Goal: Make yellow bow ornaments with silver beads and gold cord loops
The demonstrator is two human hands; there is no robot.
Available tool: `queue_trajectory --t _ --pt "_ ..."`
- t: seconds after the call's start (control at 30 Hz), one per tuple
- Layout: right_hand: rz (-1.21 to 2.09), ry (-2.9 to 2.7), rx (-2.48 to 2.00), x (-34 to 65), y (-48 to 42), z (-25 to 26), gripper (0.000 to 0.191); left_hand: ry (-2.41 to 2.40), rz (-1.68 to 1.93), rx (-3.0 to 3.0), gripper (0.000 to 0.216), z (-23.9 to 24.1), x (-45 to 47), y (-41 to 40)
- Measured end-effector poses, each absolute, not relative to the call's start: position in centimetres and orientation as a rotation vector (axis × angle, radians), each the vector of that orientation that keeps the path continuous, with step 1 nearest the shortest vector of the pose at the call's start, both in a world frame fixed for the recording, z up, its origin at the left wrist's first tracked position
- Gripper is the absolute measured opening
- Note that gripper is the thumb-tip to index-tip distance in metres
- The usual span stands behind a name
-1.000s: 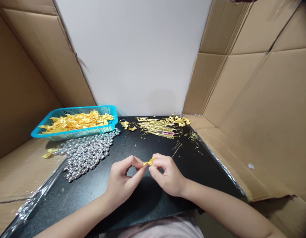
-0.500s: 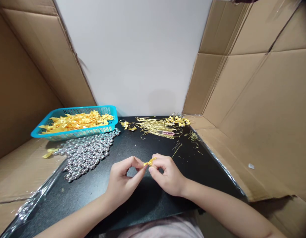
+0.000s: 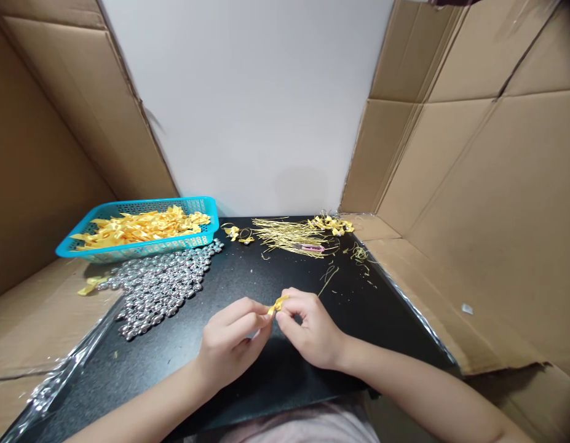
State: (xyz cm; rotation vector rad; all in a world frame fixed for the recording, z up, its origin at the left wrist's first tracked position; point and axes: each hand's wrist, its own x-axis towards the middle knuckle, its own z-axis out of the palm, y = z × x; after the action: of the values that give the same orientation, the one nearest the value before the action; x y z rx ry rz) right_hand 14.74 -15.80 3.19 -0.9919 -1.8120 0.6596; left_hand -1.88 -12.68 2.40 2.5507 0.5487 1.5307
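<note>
A small yellow ribbon bow (image 3: pixel 278 304) is held between both hands above the near middle of the black table (image 3: pixel 248 277). My left hand (image 3: pixel 236 338) pinches its left end with thumb and fingers. On the other side, my right hand (image 3: pixel 312 326) is closed on the bow's right part, its fingertips near those of the left. Whatever lies under the right fingers is hidden. Thin gold cords (image 3: pixel 291 235) lie in a loose bundle beyond the hands, with a pink clip-like piece (image 3: pixel 312 248) among them.
At the left stands a blue basket (image 3: pixel 137 250) full of yellow bows, with many silver beads (image 3: pixel 167 286) spread before it. Finished-looking bows with cord (image 3: pixel 333 224) lie at the back right, near tangled cord scraps (image 3: pixel 358 252). Cardboard walls (image 3: pixel 487 203) flank the table.
My left fingers have shifted from a rounded pinch to a flatter, more folded grip. The bow has tilted more upright; my right hand has hardly moved.
</note>
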Motion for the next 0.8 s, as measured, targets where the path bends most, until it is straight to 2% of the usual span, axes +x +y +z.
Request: queue_trajectory --t 0.33,0.8 --pt "0.617 -1.882 -0.977 14.92 -15.79 3.33 0.035 0.354 1.557 2.796 0.022 2.06 -2.22 -12.24" --pt "0.574 -1.897 -0.932 14.97 -15.66 2.92 0.033 0.284 1.59 2.786 0.023 2.13 -2.47 -11.81"
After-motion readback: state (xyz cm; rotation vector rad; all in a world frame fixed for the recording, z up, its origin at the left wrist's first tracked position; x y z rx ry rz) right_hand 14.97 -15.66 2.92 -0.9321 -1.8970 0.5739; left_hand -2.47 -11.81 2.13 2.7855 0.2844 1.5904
